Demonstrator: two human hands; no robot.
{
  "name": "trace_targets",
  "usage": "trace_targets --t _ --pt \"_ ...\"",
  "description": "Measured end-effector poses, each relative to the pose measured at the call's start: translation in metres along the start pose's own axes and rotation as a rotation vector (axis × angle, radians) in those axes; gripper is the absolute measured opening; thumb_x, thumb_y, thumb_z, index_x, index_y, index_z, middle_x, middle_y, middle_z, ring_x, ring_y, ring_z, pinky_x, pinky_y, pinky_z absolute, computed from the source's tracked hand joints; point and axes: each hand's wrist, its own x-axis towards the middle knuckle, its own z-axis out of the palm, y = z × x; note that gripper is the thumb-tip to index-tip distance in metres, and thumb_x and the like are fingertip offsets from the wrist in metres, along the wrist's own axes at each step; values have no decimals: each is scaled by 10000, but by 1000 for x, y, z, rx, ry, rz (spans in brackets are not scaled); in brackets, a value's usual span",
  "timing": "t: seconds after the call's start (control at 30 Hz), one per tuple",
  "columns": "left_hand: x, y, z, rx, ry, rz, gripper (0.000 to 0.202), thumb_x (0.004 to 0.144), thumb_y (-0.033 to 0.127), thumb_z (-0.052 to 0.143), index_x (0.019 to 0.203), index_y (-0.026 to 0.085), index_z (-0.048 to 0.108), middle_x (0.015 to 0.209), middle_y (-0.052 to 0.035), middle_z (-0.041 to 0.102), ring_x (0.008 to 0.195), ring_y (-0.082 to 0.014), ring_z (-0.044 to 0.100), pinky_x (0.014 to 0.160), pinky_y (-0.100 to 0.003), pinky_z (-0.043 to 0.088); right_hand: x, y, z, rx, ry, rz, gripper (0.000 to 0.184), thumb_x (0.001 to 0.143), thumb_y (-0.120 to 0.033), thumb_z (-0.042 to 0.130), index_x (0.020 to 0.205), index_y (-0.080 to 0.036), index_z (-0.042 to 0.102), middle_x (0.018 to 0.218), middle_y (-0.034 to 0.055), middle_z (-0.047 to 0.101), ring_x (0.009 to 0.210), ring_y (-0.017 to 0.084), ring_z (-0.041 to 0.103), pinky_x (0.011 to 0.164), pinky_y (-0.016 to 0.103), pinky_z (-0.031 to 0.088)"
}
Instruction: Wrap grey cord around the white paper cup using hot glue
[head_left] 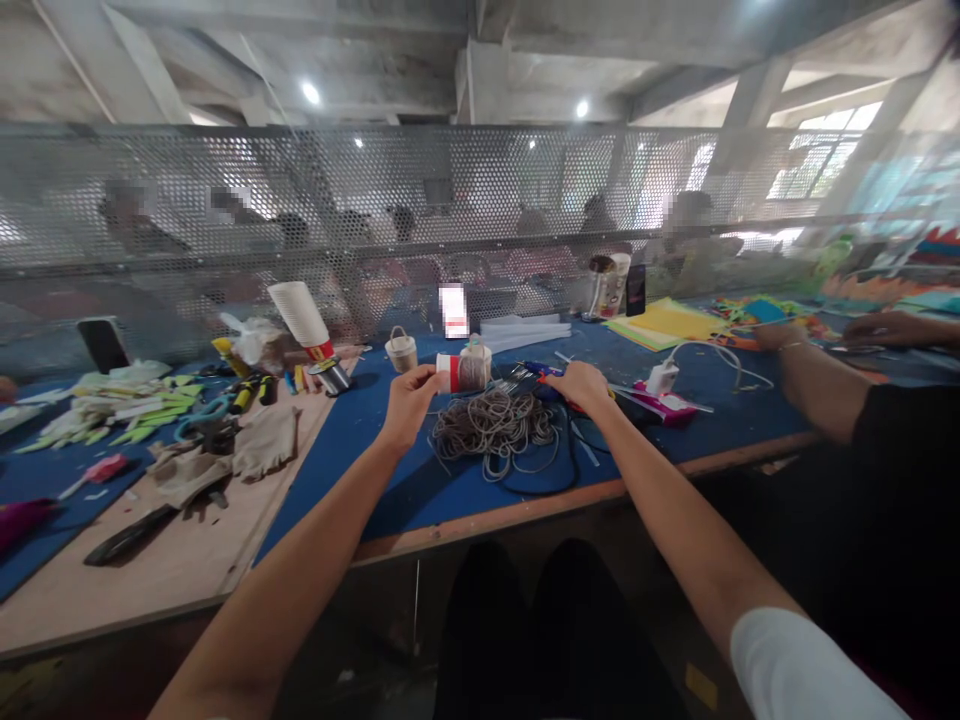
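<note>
My left hand (411, 402) grips a paper cup (444, 374), which lies on its side in the air with its base end toward my fingers. A red band shows on the cup, and grey cord is wound around its other end. My right hand (586, 386) is closed around a blue glue gun (537, 369), its nozzle end pointing left toward the cup. Beneath both hands lies a loose tangle of grey cord (491, 425) on the blue table mat (390, 487). Just behind the held cup, a small pale object is partly hidden.
A small handled cup (401, 350) stands behind my left hand. Stacked paper cups (300, 312) lean at left, near work gloves (266, 443). A lit phone (453, 310) stands by the mesh partition (495, 220). At right are coloured sheets (664, 325), a white plug (663, 377) and a co-worker's arm (814, 395).
</note>
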Motion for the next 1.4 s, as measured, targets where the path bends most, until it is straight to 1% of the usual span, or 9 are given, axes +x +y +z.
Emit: trace_targets --t 0.13,0.27,0.47,0.57,0.67,0.87,1.1,1.3,1.4 --pt "1 -2 -1 2 -2 14 242 786 392 646 777 157 700 686 7 582 642 -128 459 631 -251 371 -2 9 -4 209 37 51 398 774 -514 679 749 -121 741 756 185 728 952 342 706 821 362 505" --pt "1 1 -1 8 -6 25 251 785 404 651 751 158 688 672 8 570 641 -129 457 624 -250 369 -9 14 -6 460 32 77 424 816 -520 649 570 -175 628 489 63 585 618 225 655 596 296 486" --pt "-2 6 0 9 -31 65 251 802 395 641 769 151 691 718 -1 595 668 -132 472 631 -248 369 -30 13 -6 1014 -38 110 365 876 -511 619 733 -175 617 598 4 612 440 80 480 425 205 429" --pt "-3 6 0 57 -44 91 252 818 394 630 772 151 675 710 6 576 660 -127 462 622 -247 356 -39 12 -8 1575 -195 120 296 783 -443 761 814 -181 626 663 -19 618 446 46 449 394 153 401" --pt "-4 7 0 88 -50 105 252 820 393 630 757 151 655 710 8 572 657 -125 462 624 -248 358 -44 8 -8 1827 -349 52 306 734 -391 818 884 -194 638 683 -37 601 517 52 508 453 135 462" --pt "-5 9 1 32 -41 68 253 812 402 648 777 153 674 739 0 607 686 -133 495 659 -249 392 -62 -14 -17 1806 -304 -103 275 777 -405 762 851 -199 596 732 -46 574 632 81 577 591 185 538" --pt "-3 6 2 -24 -26 34 261 795 413 666 752 156 667 729 -6 601 679 -134 492 658 -256 404 -76 -52 -28 1340 1 -544 268 880 -412 630 1037 -195 616 658 -41 595 589 117 564 633 252 491" --pt "-3 4 -1 18 0 66 251 828 388 650 783 143 681 726 -7 606 675 -130 492 652 -250 399 -64 -71 -16 1060 24 -605 265 877 -407 604 901 -158 690 579 -16 607 573 135 571 664 274 489" --pt "-2 1 -3 110 44 74 263 842 391 632 802 138 690 751 -14 630 684 -137 509 662 -252 408 -62 -72 -6 1017 -4 -583 272 871 -400 599 948 -159 699 569 -21 611 552 138 570 632 271 482"
